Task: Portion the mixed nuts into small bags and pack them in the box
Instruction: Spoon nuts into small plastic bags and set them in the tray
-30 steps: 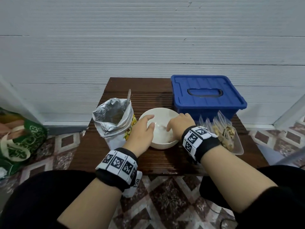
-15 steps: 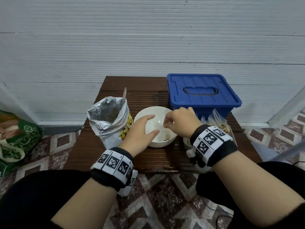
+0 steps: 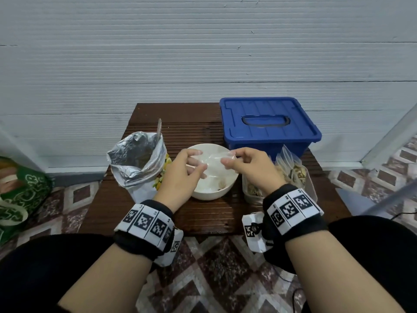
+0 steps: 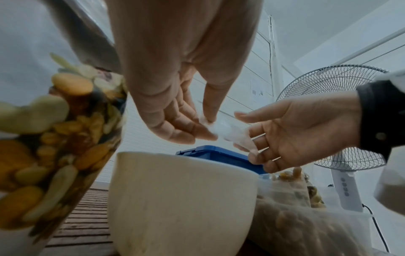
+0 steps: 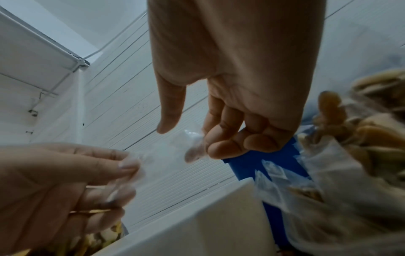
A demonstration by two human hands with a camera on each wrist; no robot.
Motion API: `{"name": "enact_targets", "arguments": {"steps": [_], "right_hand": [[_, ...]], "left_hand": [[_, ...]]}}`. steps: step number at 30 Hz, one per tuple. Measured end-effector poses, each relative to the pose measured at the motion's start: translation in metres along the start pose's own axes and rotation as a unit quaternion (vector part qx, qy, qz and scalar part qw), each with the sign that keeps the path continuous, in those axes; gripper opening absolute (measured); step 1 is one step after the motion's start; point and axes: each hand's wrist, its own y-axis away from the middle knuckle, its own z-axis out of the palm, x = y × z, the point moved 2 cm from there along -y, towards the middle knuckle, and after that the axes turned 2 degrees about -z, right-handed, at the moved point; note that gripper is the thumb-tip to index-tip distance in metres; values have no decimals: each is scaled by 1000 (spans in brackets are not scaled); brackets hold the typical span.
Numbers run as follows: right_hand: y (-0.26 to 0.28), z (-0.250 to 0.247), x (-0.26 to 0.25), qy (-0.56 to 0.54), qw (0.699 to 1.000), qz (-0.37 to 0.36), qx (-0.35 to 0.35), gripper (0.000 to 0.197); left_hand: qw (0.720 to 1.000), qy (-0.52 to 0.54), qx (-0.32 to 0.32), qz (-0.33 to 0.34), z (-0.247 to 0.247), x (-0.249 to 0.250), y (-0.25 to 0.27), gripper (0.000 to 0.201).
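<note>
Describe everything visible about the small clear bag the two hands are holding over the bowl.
The small clear bag is thin, transparent, crinkled plastic and looks empty. It is stretched roughly level between both hands above the white bowl, not touching it. The left hand pinches its left edge, the right hand its right edge. Whether its mouth is open cannot be told.

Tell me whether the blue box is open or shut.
Shut. The blue box has its lid seated flat across the top, with its recessed handle visible; neither hand touches it, both hold a small clear bag over the bowl.
</note>
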Motion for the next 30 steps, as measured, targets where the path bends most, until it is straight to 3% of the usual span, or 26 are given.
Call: {"name": "enact_targets", "arguments": {"steps": [11,15,19,22,30], "right_hand": [[0,9,4,9,999,-15,36,26],[-1,14,9,8,999,-15,41,14],[-1,18,10,-11,999,-10,36,14],[1,19,8,-20,999,-11,33,21],[1,23,9,-48,998,21,-17,9]], "left_hand": [[1000,-1,21,16,-6,7,2,34],[995,79,-58,17,-4,13,6,61],[985,101,-139,12,-5,17,9,87],[982,83,-166,21,-7,18,9,91],[980,-46,-171,86,-12,16,5,90]]}}
